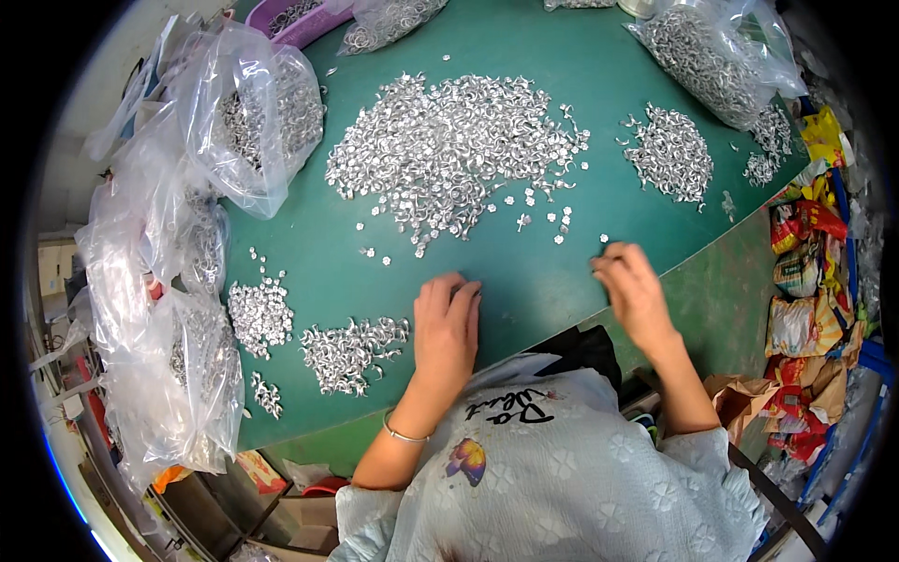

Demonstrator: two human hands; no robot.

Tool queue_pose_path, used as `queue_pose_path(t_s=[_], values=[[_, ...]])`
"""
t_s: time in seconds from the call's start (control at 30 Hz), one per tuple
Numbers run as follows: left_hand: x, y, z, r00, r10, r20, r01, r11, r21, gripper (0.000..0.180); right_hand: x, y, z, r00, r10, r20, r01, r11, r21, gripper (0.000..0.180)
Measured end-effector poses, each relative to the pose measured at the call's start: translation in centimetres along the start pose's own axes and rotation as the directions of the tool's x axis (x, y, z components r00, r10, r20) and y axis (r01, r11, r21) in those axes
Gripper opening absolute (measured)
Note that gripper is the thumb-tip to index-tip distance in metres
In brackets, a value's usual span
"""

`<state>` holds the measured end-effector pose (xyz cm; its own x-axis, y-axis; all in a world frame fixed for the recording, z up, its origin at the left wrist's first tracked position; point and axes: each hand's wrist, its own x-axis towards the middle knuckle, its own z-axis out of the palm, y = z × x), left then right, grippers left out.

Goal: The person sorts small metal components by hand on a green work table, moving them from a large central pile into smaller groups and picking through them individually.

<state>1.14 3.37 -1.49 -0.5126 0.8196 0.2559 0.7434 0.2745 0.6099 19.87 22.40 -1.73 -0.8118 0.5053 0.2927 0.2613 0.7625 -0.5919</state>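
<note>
My left hand (447,321) rests low over the green table, its fingers curled down and drawn together; whatever they may hold is hidden. Just left of it lies a small heap of curved silvery metal pieces (348,356). My right hand (633,288) is near the table's front edge, fingers bent in a pinch whose contents I cannot make out. One small flower-shaped metal piece (604,238) lies just beyond its fingertips. Ahead of both hands spreads a large heap of mixed small silvery metal pieces (459,140), with several loose ones along its near side.
Clear plastic bags of metal pieces (253,122) line the left side. Another full bag (707,61) stands at the far right, beside a heap of curved pieces (670,155). A small pile of flower-shaped pieces (260,316) sits at left. A purple basket (300,21) stands far left.
</note>
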Motion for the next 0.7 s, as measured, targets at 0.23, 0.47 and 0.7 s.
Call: queue_pose_path(t_s=[0.23, 0.47, 0.7], values=[[-2.7, -1.2, -2.4, 0.99, -0.119, -0.077, 0.135, 0.961, 0.242, 0.022, 4.0, 6.2, -2.6, 0.953, 0.09, -0.289, -0.169, 0.95, -0.261, 0.014], [-5.2, -1.6, -3.9, 0.961, -0.196, -0.194, 0.256, 0.897, 0.36, 0.027, 7.9, 1.1, -0.5, 0.975, -0.084, -0.205, 0.044, 0.98, -0.194, 0.021], [-2.4, -0.1, -3.0, 0.979, -0.172, -0.11, 0.193, 0.954, 0.23, 0.034, 8.6, 2.4, 0.1, 0.999, -0.006, -0.051, -0.01, 0.955, -0.297, 0.009]])
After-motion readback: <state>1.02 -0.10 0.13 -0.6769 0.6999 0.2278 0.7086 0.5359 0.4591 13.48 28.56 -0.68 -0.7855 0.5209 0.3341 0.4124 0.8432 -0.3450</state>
